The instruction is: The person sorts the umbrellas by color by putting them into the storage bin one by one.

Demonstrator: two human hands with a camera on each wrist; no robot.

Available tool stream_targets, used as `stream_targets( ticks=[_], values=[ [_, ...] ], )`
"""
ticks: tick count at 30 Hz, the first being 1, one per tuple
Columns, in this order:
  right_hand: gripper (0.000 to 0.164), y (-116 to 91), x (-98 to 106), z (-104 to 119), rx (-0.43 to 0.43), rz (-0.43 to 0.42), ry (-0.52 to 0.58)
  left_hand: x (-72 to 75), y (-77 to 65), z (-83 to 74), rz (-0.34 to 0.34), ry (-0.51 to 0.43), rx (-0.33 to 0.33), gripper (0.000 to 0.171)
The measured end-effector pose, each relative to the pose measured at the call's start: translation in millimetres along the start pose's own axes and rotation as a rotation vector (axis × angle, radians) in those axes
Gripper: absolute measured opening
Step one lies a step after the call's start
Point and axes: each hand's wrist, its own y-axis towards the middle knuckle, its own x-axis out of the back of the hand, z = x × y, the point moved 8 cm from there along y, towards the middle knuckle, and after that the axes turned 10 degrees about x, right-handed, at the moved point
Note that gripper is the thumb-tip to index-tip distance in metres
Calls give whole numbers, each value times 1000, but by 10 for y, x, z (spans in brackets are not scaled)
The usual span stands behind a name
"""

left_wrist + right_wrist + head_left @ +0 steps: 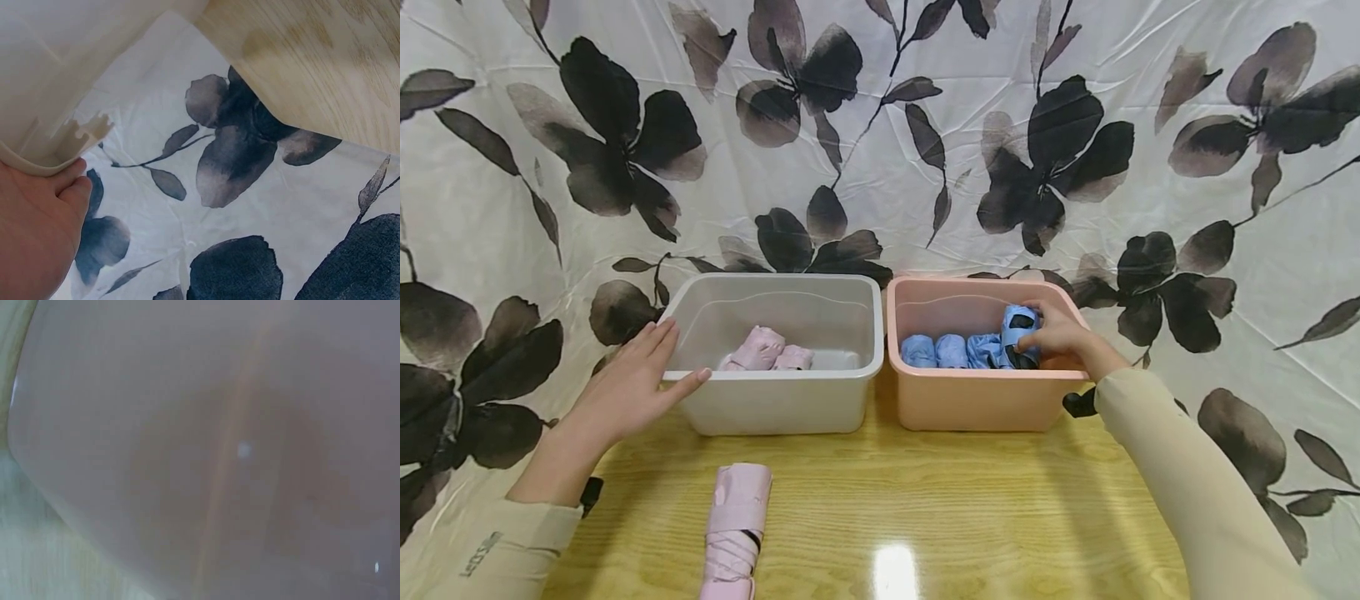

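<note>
My right hand (1060,337) reaches over the right end of the pink bin (977,404). Thumb and fingers grip a blue folded umbrella (1013,325) with black parts, at the end of a row of blue rolled bundles (951,352). At the left corner of the pale grey bin (775,404), my left hand (632,383) rests on the rim with fingers extended and thumb along the front edge. Its fingers touch the rim (44,169) in the left wrist view. Two pink rolled bundles (760,348) lie inside that bin. The right wrist view shows only the blurred pink bin wall (125,456).
A pink folded umbrella (737,525) lies on the wood-grain table (970,500) in front of the grey bin. The bins stand side by side against a white flowered cloth (925,192), which hangs behind and at both sides.
</note>
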Motion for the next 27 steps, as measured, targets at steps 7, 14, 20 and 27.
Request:
stream_targets(
  ticks=[7, 14, 20, 27],
  values=[
    [85, 4, -108, -4, -38, 121, 7, 33, 7, 19, -11, 8, 1, 96],
    [84, -9, -103, -49, -30, 168, -106, 47, 22, -6, -9, 14, -7, 96],
    [82, -62, -135, -97, -122, 196, 7, 26, 20, -13, 4, 9, 5, 96],
    [77, -73, -222, -116, -183, 266, 106, 1, 9, -16, 11, -1, 5, 96]
  ],
)
